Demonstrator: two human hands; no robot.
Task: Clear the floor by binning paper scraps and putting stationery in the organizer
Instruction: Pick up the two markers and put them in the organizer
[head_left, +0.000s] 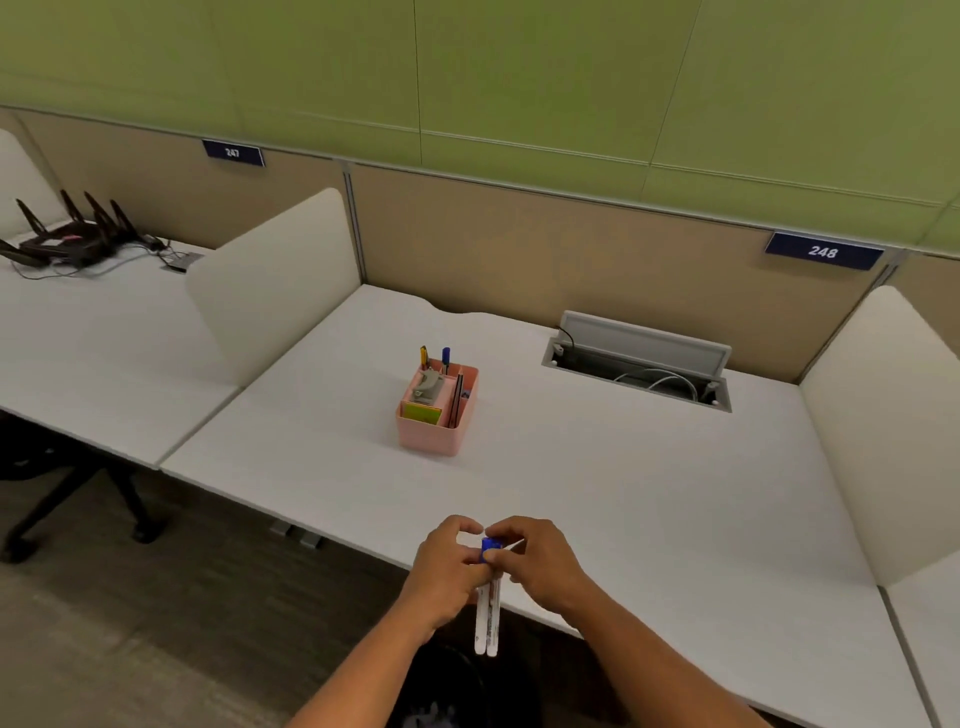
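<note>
- The white bench (597, 483) carries the pink organizer (434, 415), my landmark; it stands near the middle of the top, well beyond the hands.
- Behind and to the right of the organizer, an open cable hatch (638, 364) is sunk into the bench.
- The organizer already holds upright pens, a grey clip-like item and yellow notes in separate compartments.
- Nearer than the organizer, at the bench's front edge, the left hand (447, 571) is closed around two white markers (487, 618), held side by side with their barrels hanging down.
- The right hand (540, 566) pinches the blue cap (490, 550) at the markers' top end.
- Below the hands, nearer still than the organizer, a dark bin (447, 691) seems to sit on the floor; its contents are unclear.
- The markers look light, stiff and smooth, so likely to slip against each other; gripping mid-barrel with both squeezed together should steady them for dropping into a pen compartment.
</note>
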